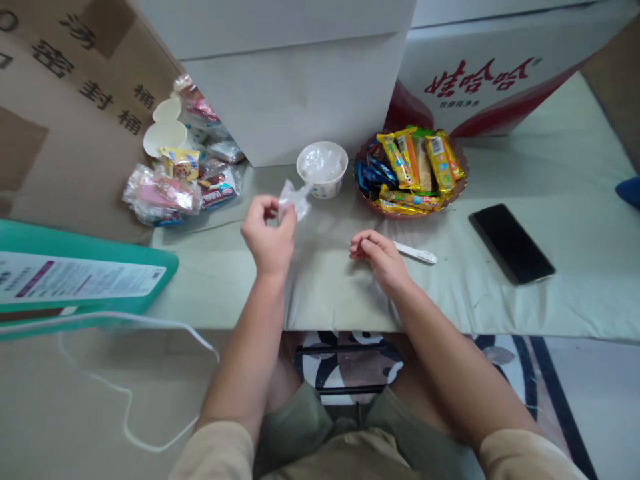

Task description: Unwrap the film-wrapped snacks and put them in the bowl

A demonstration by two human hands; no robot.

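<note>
Nearest, the person's olive shorts (295, 420) are showing below the edge of the covered table (220, 273), and both forearms are reaching over it. The right hand (383, 260) is hanging low over the cloth, its fingers curling loosely with nothing showing in their grasp. A slim white tool (417, 253) is lying just beside it, partly hidden behind the hand. The left hand (270, 233) is pinching a crumpled piece of clear plastic (296, 200) between thumb and forefinger, in front of the white bowl (327, 191). The piece is blurring, so I cannot tell whether it is enclosing anything.

By my judgement, the work is standing partway: some clear film (317, 161) is already lying in the bowl, while the pinched piece is staying outside it and seems to be what is left to deal with.

A black phone (513, 243) is lying to the right, clear of both hands. Beside the bowl, a brown basket (395, 211) is holding yellow and blue snack packets (400, 160). On the left, a pile of wrapped snacks (163, 190) is crowding near paper cups (167, 137). Farther back, a white box (310, 100) is standing close behind the bowl, limiting room beyond it, and a red-lettered carton (485, 87) is standing behind the basket.
</note>
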